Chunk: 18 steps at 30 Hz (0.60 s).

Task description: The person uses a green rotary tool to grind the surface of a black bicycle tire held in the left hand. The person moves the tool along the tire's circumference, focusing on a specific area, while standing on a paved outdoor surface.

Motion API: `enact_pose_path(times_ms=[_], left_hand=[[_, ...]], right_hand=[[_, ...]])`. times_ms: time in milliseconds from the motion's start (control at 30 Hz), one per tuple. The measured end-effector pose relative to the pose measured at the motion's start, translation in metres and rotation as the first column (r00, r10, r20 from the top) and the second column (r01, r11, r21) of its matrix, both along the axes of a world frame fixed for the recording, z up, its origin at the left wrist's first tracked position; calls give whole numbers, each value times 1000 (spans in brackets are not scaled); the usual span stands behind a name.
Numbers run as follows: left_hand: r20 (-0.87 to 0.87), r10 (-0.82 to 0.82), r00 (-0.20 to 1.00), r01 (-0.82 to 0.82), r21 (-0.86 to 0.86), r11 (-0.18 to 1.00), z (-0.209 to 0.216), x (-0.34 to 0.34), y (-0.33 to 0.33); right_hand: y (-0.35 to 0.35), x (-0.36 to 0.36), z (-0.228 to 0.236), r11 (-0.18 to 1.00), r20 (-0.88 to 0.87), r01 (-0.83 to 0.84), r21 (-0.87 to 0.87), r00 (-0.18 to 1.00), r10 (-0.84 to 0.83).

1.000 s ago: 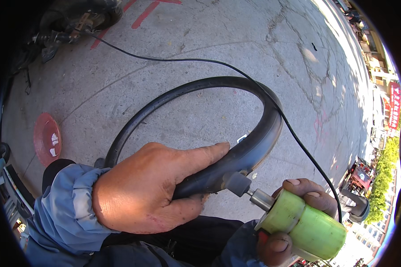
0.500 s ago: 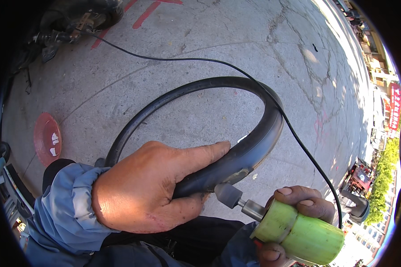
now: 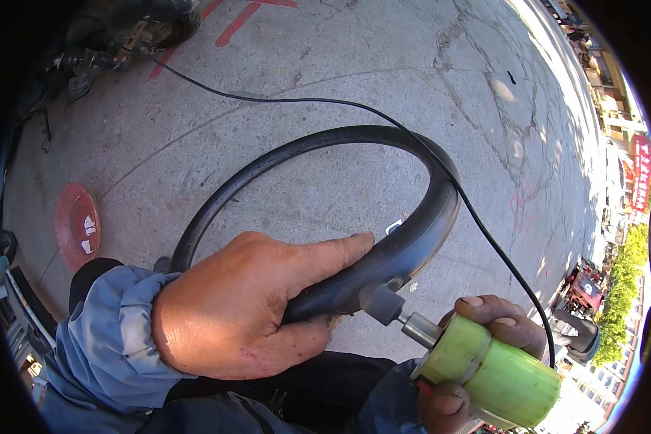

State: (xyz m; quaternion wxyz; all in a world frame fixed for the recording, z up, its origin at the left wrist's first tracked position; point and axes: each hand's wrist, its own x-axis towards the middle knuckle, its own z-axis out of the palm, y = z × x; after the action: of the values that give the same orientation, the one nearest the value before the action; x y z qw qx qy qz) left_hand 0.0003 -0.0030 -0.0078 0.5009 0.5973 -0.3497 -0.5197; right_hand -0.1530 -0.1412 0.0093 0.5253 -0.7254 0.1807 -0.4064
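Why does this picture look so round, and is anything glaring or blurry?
All in the head view: a fisheye lens leaves a round image with black corners and bends the buildings at right; sunlight whitens the far pavement and glows on the left hand near the cuff; the grey tip of the green tool looks slightly smeared.

Outdoor workspace, cracked concrete [image 3: 477, 87], buildings [image 3: 616, 119], greenery [image 3: 618, 296]

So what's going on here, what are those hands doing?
The person's left hand grips a black tube. The right hand holds a green tool, with its grey tip right up at the tube's near edge. A black cord crosses over the tube, and a pink bowl with white bits in it is off to the left.
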Motion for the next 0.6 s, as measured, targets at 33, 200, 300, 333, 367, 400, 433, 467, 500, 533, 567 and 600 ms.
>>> enact_pose_path(times_ms=[33,200,300,333,367,400,433,467,500,533,567,600], left_hand=[[7,-2,1000,2,-7,1000,0,0,0],[14,-5,1000,5,-22,1000,1,0,-3],[48,12,999,-11,-29,1000,-6,-3,0],[46,15,999,-13,-27,1000,-4,-3,1],[44,18,999,-17,-25,1000,-3,-2,2],[42,22,999,-21,-21,1000,-1,-2,3],[33,14,999,-13,-15,1000,-1,-2,2],[24,6,1000,-6,-8,1000,-1,-2,0],[15,0,1000,0,0,1000,-1,-1,0],[22,2,1000,-2,-12,1000,-2,-2,-1],[29,4,1000,-3,-24,1000,-2,-2,-1],[35,5,999,-4,-36,999,-3,-2,-1]], right_hand=[[-3,-3,0,998,-10,-48,-34,999,48],[1,0,1,999,13,36,1,999,-36],[1,0,3,994,-26,100,44,995,-99],[0,0,4,994,-29,98,40,995,-96],[0,0,5,995,-32,95,37,995,-94],[0,1,5,996,-24,78,35,997,-77],[-2,0,4,997,-18,70,27,997,-69],[-3,-1,2,998,-11,60,21,998,-60],[-1,0,1,997,0,72,23,997,-72],[3,2,2,996,13,82,25,996,-83],[5,2,2,995,25,93,27,995,-94],[3,1,3,998,12,69,3,998,-69]])
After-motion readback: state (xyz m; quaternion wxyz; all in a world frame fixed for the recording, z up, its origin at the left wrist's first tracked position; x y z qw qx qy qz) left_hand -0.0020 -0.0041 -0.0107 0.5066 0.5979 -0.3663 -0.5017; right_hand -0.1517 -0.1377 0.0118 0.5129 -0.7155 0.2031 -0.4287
